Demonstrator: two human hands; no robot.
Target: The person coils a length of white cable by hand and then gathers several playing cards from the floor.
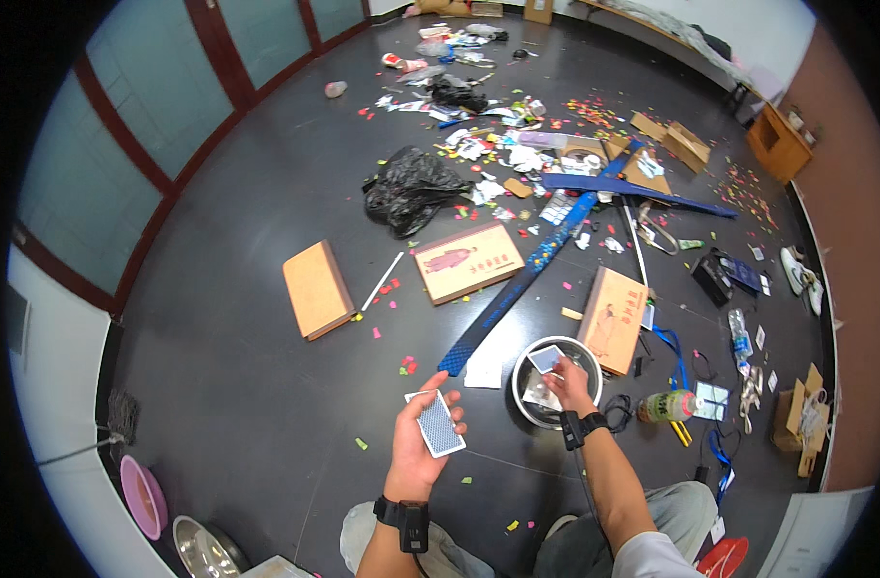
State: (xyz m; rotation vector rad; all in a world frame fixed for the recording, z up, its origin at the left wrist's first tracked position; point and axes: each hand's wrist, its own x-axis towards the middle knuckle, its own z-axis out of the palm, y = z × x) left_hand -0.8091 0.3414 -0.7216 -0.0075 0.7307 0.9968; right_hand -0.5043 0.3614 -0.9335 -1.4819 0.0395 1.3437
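A deck of blue-backed playing cards [440, 425] rests in my left hand [418, 441], back side up, with the fingers curled round its edges. My right hand [571, 383] pinches one playing card [545, 358] above a round steel basin [521, 404] on the dark floor. Some pale, crumpled items [540, 391] lie inside the basin, partly hidden by that hand. Just left of the basin is a flat white sheet [483, 374]. The near end of a long blue printed strip [494, 311] lies beyond my left hand.
Three book-like boxes [317, 289] lie ahead, one against the basin's far right. A black plastic bag [411, 189] and scattered litter spread beyond. At right are a green-labelled bottle [664, 406], cables [617, 413] and an open carton [801, 419]. A pink basin [144, 497] stands at left.
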